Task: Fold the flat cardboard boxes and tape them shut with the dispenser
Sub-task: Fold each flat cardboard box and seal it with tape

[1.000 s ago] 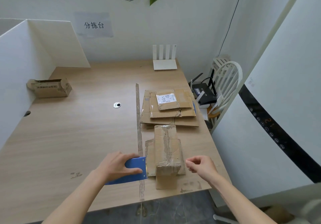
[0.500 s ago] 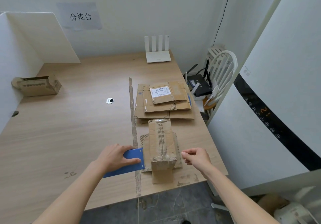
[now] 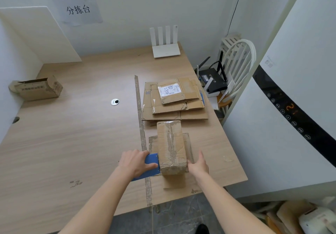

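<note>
1. While the left hand (image 3: 135, 163) closes its fingers over the blue tape dispenser (image 3: 148, 167), the dispenser touches the folded box (image 3: 171, 147) from its 9 o'clock side.
2. At 3 o'clock of this box, the right hand (image 3: 198, 164) lies open and flat against its near corner, gripping nothing.
3. Flat cardboard boxes (image 3: 174, 100) are stacked at 12 o'clock of it, on the wooden table (image 3: 72, 134).
</note>
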Motion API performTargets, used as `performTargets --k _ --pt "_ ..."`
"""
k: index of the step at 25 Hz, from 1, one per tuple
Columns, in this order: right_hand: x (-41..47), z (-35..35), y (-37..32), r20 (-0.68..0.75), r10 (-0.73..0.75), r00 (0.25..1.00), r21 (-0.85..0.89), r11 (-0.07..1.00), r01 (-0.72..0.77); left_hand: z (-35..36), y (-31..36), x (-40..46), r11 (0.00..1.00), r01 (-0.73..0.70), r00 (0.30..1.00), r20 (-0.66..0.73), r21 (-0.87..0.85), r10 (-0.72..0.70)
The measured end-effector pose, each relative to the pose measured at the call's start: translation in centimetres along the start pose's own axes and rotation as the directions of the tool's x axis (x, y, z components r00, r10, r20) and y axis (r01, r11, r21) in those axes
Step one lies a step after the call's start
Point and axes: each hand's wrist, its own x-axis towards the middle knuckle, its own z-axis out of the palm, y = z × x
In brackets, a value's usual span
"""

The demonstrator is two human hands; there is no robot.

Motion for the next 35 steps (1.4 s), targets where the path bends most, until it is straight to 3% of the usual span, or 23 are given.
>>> performTargets --k 3,5,7,9,17,22,25,29,32,35 --pt "-0.9 -0.4 -0.3 -0.059 -0.198 0.979 -0.074 0.978 0.193 0.2 -0.2 -0.3 0.999 0.004 1.000 -0.020 -0.050 -0.005" --pt "-2.1 1.1 -1.6 0.039 -0.347 0.937 -0.095 0.932 0.350 0.2 0.1 -0.3 0.996 -0.017 1.000 -0.028 -0.083 0.014" --pt "-2.5 3.3 -2.2 0.126 -0.338 0.933 -0.230 0.905 0.359 0.5 0.1 -0.1 0.992 -0.036 0.999 -0.014 -0.120 0.034" --pt "-2.3 4.1 -2.3 0.106 -0.320 0.942 -0.364 0.869 0.336 0.7 -0.6 -0.6 0.983 -0.040 0.999 0.003 -0.177 0.041" --pt "-2.1 3.9 -2.8 0.156 -0.294 0.943 -0.428 0.840 0.333 1.9 -3.8 -1.7 0.930 -0.041 0.995 0.068 -0.365 0.071" --pt "-2.1 3.6 -2.7 0.172 -0.297 0.939 -0.431 0.834 0.343 3.3 -6.6 -3.4 0.971 0.000 0.989 0.145 -0.239 0.036" --pt "-2.1 3.7 -2.9 0.157 -0.309 0.938 -0.417 0.840 0.347 3.6 -6.1 -3.2 0.959 0.042 0.998 0.052 -0.279 -0.028" --pt "-2.1 3.6 -2.8 0.155 -0.301 0.941 -0.412 0.846 0.339 3.3 -3.4 -1.9 0.974 -0.012 0.999 0.030 -0.225 0.020" --pt "-2.3 3.6 -2.6 0.147 -0.311 0.939 -0.419 0.840 0.344 4.0 -4.3 -1.6 0.988 0.081 0.997 0.023 -0.129 -0.078" --pt "-2.5 4.1 -2.6 0.135 -0.313 0.940 -0.411 0.846 0.340 4.6 -0.7 -0.2 0.987 0.157 0.988 -0.009 -0.021 -0.157"
